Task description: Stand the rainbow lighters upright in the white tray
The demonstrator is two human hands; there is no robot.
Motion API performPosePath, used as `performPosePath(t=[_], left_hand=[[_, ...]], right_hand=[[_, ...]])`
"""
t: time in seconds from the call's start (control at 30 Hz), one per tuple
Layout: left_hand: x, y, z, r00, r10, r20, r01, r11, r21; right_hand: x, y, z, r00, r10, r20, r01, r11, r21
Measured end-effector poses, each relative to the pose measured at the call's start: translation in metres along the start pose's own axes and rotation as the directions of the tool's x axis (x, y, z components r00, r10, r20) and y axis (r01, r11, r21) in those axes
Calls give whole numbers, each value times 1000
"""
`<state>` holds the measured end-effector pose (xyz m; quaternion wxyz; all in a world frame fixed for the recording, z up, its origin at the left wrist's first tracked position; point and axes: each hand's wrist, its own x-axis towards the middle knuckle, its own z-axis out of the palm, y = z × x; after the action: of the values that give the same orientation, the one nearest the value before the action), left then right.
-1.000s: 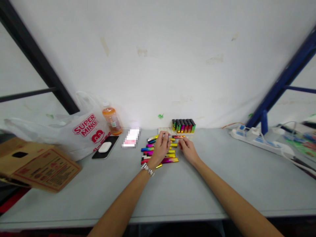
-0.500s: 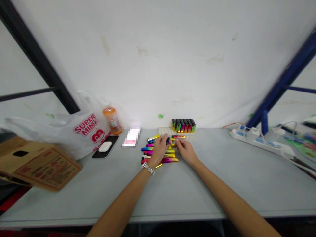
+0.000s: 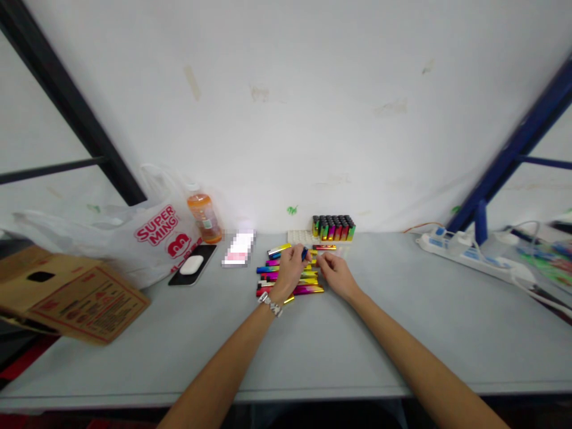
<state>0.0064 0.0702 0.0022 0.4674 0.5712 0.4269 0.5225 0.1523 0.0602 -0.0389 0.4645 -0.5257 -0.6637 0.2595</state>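
Dark blue and glossy, one lighter (image 3: 304, 253) is pinched between thumb and fingers in my left grip (image 3: 289, 269), above the loose lighters (image 3: 308, 290) lying roughly in rows on the counter (image 3: 330, 345). My right grip (image 3: 337, 273) is just to its right, fingers drawn together; I cannot tell whether they clamp anything. A red lighter (image 3: 324, 247) lies beyond, near a pale tray (image 3: 299, 236). On the tray's right part a tight block of upright lighters (image 3: 333, 227) stands; its left part shows bare. By my judgement, a good share is set upright, with the loose ones not yet stood. Out left, a white bag (image 3: 154, 232) reads "SUPER MING" in red; print on the brown carton (image 3: 89, 304) and the orange bottle (image 3: 204, 213) is too small to read.
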Motion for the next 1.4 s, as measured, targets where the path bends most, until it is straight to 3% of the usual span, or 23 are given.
performPosePath(t=[0.33, 0.73, 1.17, 1.4], left_hand=[[1, -6, 1, 999, -50, 12, 50, 997, -61], [-4, 8, 3, 993, -121, 3, 119, 973, -200], [2, -4, -2, 1000, 9, -28, -7, 998, 61], [1, -2, 0, 1000, -9, -11, 9, 999, 47]], right_hand=[[-1, 3, 1, 1000, -16, 0, 16, 1000, 13], [-1, 3, 1, 1000, -11, 7, 12, 999, -30], [-1, 5, 1, 997, 5, 72, 0, 998, -63], [0, 5, 1, 997, 3, 82, 1, 999, -40]])
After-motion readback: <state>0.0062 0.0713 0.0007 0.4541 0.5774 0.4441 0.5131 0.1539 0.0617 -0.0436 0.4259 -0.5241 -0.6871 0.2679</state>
